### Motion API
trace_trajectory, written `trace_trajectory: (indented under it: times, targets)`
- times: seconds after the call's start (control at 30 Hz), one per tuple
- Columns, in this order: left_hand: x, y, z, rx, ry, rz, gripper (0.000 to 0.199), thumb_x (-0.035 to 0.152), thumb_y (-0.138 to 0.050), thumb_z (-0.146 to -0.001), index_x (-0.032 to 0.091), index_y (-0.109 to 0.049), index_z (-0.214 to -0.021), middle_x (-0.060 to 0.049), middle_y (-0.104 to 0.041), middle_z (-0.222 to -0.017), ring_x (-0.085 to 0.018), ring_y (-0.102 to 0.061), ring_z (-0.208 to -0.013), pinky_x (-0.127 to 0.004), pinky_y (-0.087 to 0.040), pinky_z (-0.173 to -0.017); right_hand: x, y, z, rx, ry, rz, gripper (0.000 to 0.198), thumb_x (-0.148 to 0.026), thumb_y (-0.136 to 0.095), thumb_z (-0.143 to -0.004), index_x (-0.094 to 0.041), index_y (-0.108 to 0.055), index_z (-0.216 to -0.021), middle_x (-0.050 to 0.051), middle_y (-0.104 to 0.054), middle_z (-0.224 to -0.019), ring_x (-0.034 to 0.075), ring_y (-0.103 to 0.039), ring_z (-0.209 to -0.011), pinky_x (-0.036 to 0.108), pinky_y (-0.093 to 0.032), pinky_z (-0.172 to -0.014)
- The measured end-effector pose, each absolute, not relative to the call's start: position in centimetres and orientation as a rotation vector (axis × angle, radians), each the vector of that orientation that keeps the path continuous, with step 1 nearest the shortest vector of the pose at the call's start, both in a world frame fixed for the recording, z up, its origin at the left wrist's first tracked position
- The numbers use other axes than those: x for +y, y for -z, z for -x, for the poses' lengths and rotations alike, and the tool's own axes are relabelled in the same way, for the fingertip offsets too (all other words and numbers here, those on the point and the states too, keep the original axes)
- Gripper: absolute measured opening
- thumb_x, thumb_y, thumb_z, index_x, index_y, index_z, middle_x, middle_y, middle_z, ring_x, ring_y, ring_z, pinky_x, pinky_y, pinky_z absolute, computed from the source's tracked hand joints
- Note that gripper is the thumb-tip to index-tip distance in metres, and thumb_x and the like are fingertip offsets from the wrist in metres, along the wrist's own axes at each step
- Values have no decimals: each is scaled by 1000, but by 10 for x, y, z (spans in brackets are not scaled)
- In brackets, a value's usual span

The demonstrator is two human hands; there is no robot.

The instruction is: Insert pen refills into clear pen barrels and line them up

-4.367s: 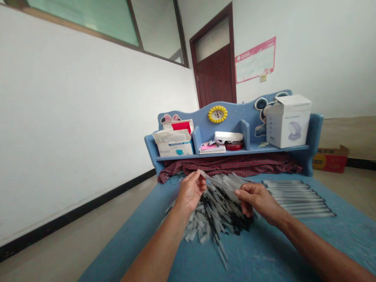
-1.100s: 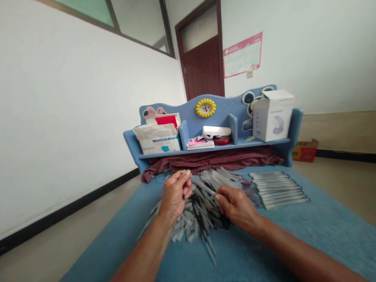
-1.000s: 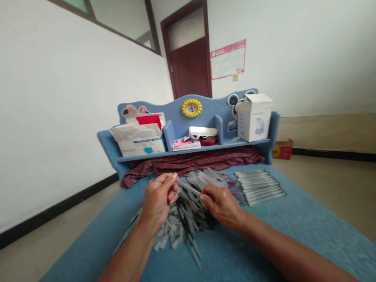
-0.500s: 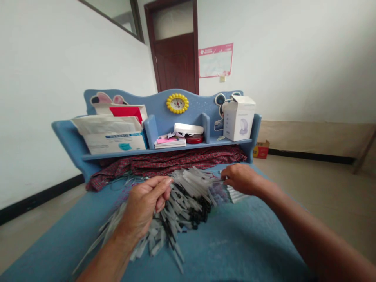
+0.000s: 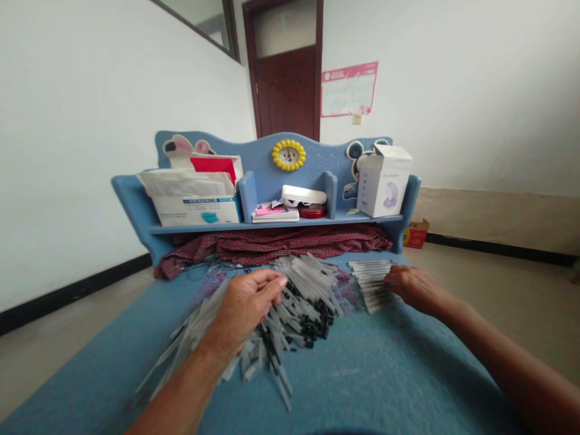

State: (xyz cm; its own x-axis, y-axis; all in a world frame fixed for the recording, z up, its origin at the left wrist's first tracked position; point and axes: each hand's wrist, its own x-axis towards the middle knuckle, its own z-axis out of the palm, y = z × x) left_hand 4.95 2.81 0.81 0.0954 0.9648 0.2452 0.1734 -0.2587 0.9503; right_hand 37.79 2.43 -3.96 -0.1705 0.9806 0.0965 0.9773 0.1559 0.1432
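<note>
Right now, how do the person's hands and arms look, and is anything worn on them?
The left hand and right hand wear no gloves. The forearms, where visible, show no sleeve, watch or bracelet. I see no ring, but some fingers are hidden.

Loose pile (image 5: pixel 283 317): thin strips, translucent grey-white, heaped at many angles on the blue surface (image 5: pixel 362 374) — several fanning out toward the near left.
Black pieces (image 5: pixel 319 324): small, dark, bunched at the pile's right edge (whether joined to strips is unclear).
Row (image 5: pixel 369 281): similar strips — side by side, roughly parallel, lying flat right of the pile.
</note>
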Motion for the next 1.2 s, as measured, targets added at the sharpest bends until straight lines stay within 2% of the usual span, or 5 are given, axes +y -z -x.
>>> trace_trajectory:
  times: [0.2, 0.67, 0.87, 1.07, 1.2]
  targets:
    - [29, -9, -46, 1221, -1254, -1635, 16, 33, -64, -69, 18, -69, -66, 2, -53, -46, -7, -37, -34, -18, -23, -31, 21, 43, -373, 2363, -298, -2046, 24, -8, -44, -82, -17, -65, -91, 9, -64, -95, 20, -62, -86, 28, -41, -68]
    - [31, -8, -41, 1135, -1322, -1598, 12, 29, -68, -67, 17, -70, -66, 2, -55, -48, -7, -36, -34, -18, -23, -32, 25, 27, -263, 2563, 141, -1989, 26, -36, -52, -84, -18, -69, -78, 10, -69, -77, 23, -65, -76, 29, -37, -62]
    - [31, -8, -40, 1159, -1303, -1696, 12, 28, -64, -70, 18, -70, -67, 3, -54, -46, -7, -38, -36, -18, -26, -36, 39, 34, -254, 2556, 238, -2036, 22, -30, -55, -79, -17, -71, -75, 9, -70, -74, 21, -64, -71, 26, -37, -56]
    - [24, -8, -45, 1114, -1364, -1905, 7, 20, -64, -70, 19, -71, -71, -1, -64, -59, -14, -56, -55, -21, -42, -55, 29, 18, -255, 2667, 370, -2067, 24, -26, -49, -81, -16, -67, -67, 2, -63, -57, 13, -57, -55, 22, -35, -51]
    - [17, -2, -49, 918, -1299, -2192, 29, 13, -61, -71, 23, -71, -97, -6, -69, -93, -21, -62, -85, -30, -46, -82, 14, 1, -243, 2866, 761, -1936, 20, -21, -52, -78, -17, -60, -60, -2, -55, -46, 10, -50, -45, 21, -33, -45]
